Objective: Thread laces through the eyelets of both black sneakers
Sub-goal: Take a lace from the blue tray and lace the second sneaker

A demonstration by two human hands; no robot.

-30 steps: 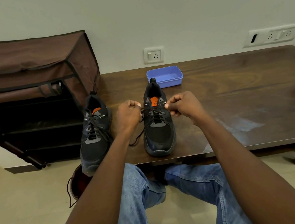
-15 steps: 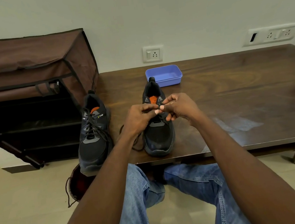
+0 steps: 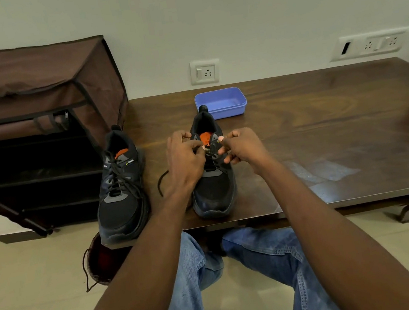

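Wooden table (image 3: 325, 122), left hand (image 3: 185, 157) and right hand (image 3: 241, 145) pinching lace (image 3: 161, 184) over right sneaker (image 3: 214, 187)

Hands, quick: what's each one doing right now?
Left hand: fingers curled, pinching the black lace over the right-side black mesh sneaker.
Right hand: fingers curled at the same sneaker's top eyelets, pinching lace.

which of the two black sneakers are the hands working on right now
The right sneaker, in front of the blue tray. Both hands meet at its laces; the left sneaker by the table edge stands untouched.
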